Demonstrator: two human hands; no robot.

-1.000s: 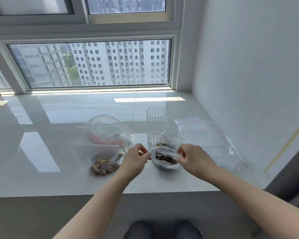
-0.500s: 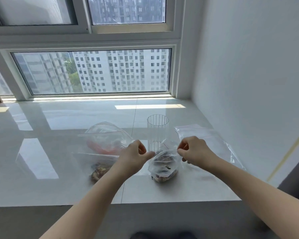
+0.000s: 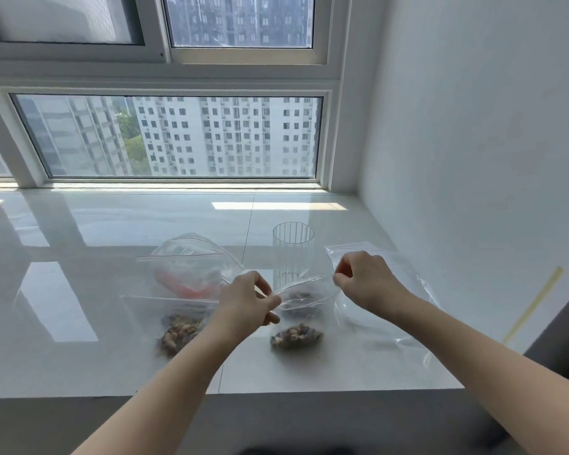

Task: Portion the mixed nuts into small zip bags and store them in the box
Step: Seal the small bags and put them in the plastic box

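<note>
Head view shows both hands raised just above the white worktop (image 3: 79, 224), holding a small zip bag (image 3: 304, 298) between them at the lower centre of the frame. The left hand (image 3: 247, 303) pinches the bag's left top corner, its grip closed on the plastic, and the right hand (image 3: 363, 279) pinches the right top corner the same way. Held like this, the mouth is stretched taut between the two grips, which looks like a way of lining up the zip strip for sealing, or of letting the contents settle to the bottom. The bag hangs clear and thin, with a red line along its top edge and a dark cluster of mixed nuts (image 3: 301, 298) sagging in its lower part; I cannot tell whether the zip is pressed shut. Directly below it, lying on the worktop, is what appears to be another small portion of nuts (image 3: 296, 336) in clear plastic. To the left lies a large bag (image 3: 174, 320) with the remaining nuts heaped in one corner, and behind it a puffed clear bag (image 3: 191, 267) with something red inside. A ribbed glass (image 3: 293, 254) stands upright just behind the hands, and a stack of empty bags (image 3: 375, 310) lies at the right. No box is in sight.
</note>
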